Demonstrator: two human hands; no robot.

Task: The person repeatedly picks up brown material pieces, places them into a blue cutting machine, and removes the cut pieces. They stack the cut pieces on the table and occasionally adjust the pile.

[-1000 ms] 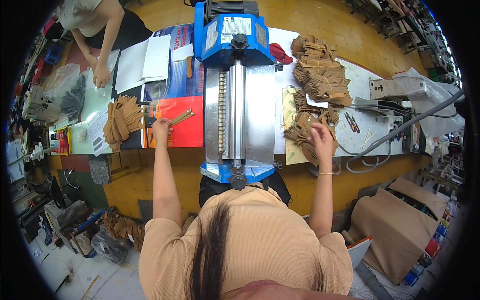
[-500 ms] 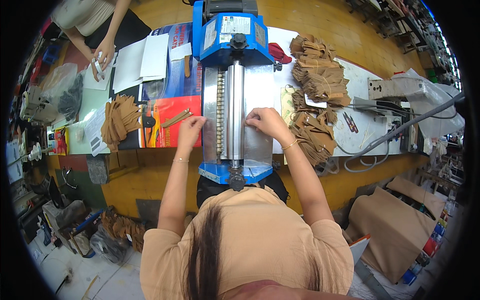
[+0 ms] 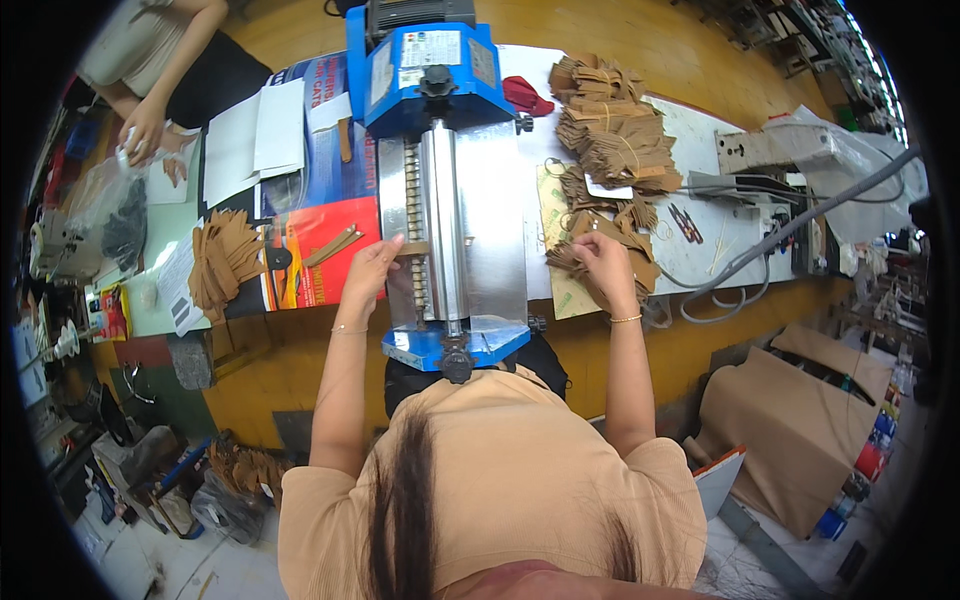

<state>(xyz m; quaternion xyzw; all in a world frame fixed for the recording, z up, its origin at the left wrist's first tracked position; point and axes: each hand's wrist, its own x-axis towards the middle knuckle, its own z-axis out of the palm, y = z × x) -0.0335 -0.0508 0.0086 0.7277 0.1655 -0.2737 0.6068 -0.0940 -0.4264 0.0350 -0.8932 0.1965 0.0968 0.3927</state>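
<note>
Left hand [image 3: 372, 270] pinches a brown strip [image 3: 414, 249] at nine o'clock of the roller [image 3: 446, 220], apparently the drawing-off step, needing a steady pull; right hand [image 3: 606, 268], grip unclear, is at the three-o'clock pile [image 3: 630, 246].

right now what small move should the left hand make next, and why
Probably ease the brown strip leftward, clear of the metal roller: the left hand holds its left end, and similar narrow strips lie on the red sheet nearby.
</note>
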